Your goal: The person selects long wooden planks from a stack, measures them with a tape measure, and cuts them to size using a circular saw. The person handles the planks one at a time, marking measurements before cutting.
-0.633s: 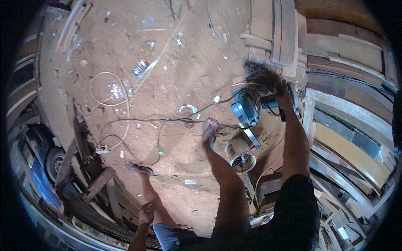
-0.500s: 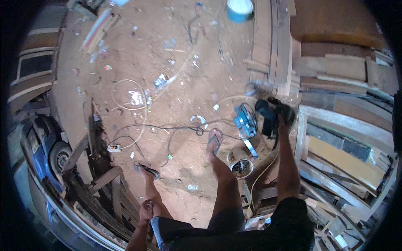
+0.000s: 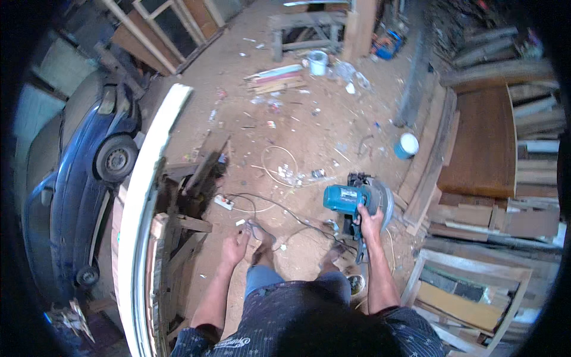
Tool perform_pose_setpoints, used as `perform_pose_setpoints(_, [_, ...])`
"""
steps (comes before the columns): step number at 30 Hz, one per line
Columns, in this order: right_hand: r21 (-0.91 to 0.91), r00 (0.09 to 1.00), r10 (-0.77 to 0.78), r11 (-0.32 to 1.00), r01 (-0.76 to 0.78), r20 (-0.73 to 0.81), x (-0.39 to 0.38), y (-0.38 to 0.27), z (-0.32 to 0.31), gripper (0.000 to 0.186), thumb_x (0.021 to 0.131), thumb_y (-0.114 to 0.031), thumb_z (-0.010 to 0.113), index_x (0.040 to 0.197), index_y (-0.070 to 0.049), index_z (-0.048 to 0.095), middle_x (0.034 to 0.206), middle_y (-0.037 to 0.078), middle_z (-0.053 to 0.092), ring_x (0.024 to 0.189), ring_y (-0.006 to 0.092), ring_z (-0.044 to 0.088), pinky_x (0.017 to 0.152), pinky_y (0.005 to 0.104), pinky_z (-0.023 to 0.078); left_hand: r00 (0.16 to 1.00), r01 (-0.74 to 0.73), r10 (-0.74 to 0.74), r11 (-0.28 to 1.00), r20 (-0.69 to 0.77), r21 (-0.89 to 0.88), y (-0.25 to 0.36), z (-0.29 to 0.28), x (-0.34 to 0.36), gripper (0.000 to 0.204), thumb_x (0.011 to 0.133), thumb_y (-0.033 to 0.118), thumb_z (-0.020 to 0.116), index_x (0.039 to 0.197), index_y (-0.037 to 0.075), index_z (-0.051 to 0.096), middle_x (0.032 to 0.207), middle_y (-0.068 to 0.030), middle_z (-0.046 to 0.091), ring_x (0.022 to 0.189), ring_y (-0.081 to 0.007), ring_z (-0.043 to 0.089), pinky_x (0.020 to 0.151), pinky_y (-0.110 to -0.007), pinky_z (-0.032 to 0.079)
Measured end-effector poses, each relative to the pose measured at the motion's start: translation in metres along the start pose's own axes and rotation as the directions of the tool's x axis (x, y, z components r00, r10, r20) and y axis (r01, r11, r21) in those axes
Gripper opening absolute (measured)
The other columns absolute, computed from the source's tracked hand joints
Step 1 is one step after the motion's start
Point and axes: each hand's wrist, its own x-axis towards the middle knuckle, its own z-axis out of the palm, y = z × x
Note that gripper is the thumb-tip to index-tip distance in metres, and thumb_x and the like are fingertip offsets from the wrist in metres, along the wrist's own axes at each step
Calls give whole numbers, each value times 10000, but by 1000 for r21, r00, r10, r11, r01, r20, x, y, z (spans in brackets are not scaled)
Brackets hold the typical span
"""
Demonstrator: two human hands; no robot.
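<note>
My right hand (image 3: 369, 220) grips the handle of a teal circular saw (image 3: 342, 197), lifted off the dirt floor on my right, its round guard facing outward. A dark cord trails beneath it. My left hand (image 3: 237, 244) hangs empty beside my left leg, fingers loosely curled and a little apart. Near that hand lie a white power strip (image 3: 223, 202) with plugged-in cords and a coiled beige hose or cable (image 3: 291, 160). Partly hidden behind my right thigh stands a dirty bucket (image 3: 357, 285).
Long white boards (image 3: 143, 190) and timber run along my left, beside a blue car (image 3: 77, 196). Stacked planks (image 3: 428, 166), a wooden panel (image 3: 476, 143) and frames (image 3: 467, 297) line the right. Ahead are a blue-white tub (image 3: 406, 146), a pail (image 3: 317, 62) and a wooden trestle (image 3: 303, 38).
My right hand has raised the saw from the ground by the planks. My left hand has moved up and right in view. The view has tilted up toward the yard.
</note>
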Motion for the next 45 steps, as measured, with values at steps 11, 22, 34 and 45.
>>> perform_pose_setpoints(11, [-104, 844, -208, 950, 295, 495, -66, -113, 294, 137, 901, -131, 699, 964, -30, 634, 643, 7, 582, 451, 113, 524, 428, 275, 416, 719, -50, 277, 935, -637, 351, -102, -306, 132, 209, 916, 129, 651, 1084, 9, 685, 1148, -212, 670, 1096, -388, 620, 980, -458, 477])
perform_pose_setpoints(22, [324, 881, -226, 942, 88, 416, -129, -242, 401, 157, 893, -91, 624, 1034, -21, 620, 692, 21, 530, 527, 144, 516, 485, 296, 431, 996, 3, 54, 753, 67, -658, -59, -72, 138, 433, 1078, 315, 372, 1277, 37, 637, 1323, -156, 618, 1296, -263, 526, 1136, -380, 362])
perform_pose_setpoints(34, [73, 831, -371, 924, 376, 414, -18, -252, 377, 171, 862, -30, 615, 1027, 13, 635, 677, 20, 569, 503, 122, 517, 458, 277, 414, 981, 113, -17, 861, 194, -497, -31, -98, 130, 570, 1067, 437, 431, 770, 8, 659, 625, -66, 599, 629, -209, 586, 642, -378, 479])
perform_pose_setpoints(45, [-145, 842, -46, 979, 146, 538, -51, -184, 357, 188, 864, -15, 622, 1048, 21, 641, 677, 16, 575, 495, 100, 509, 454, 276, 415, 753, 338, 43, 830, 656, -443, 37, -287, 126, 318, 1057, 324, 521, 1124, 43, 655, 913, -79, 690, 725, -121, 612, 705, -288, 498])
